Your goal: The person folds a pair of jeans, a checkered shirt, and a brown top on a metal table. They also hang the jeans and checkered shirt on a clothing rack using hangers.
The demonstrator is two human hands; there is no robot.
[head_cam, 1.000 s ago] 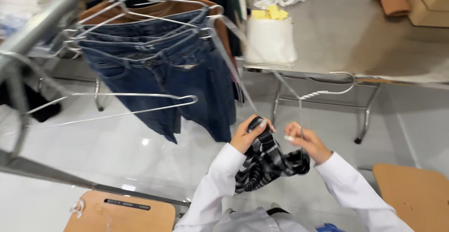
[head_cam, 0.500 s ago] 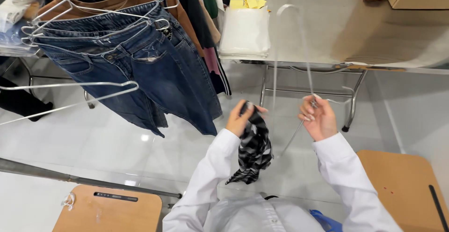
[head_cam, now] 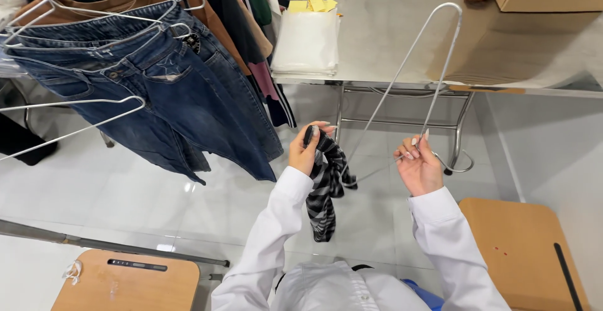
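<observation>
A black-and-white striped garment (head_cam: 326,185) is gripped in the left hand (head_cam: 306,150), the fingers curled tight around its bunched top edge, so that the cloth hangs straight down below the fist, its long axis roughly vertical. A wire hanger (head_cam: 411,88) is pinched between the fingers and thumb of the right hand (head_cam: 419,166) near its neck; the hook curls out just past the hand on the outer side, while the triangular frame is tilted up and away from the grip, its long axis slanting toward the table beyond. One lower wire of the hanger runs from the right-hand pinch across toward the garment, and its far end is seen at or within the folds just beside the left hand; whether it is actually threaded through the cloth cannot be told. The hands are held near each other at about the same height, and the left hand is the nearer to the garment.

Beyond the grip a grey table (head_cam: 402,41) on metal legs is seen, carrying a white bag (head_cam: 306,44). Well off to the left-hand side, blue jeans (head_cam: 157,91) hang on wire hangers on a rail. Beneath everything a glossy white floor (head_cam: 125,204) is spread, with wooden stools (head_cam: 129,283) close to the body.
</observation>
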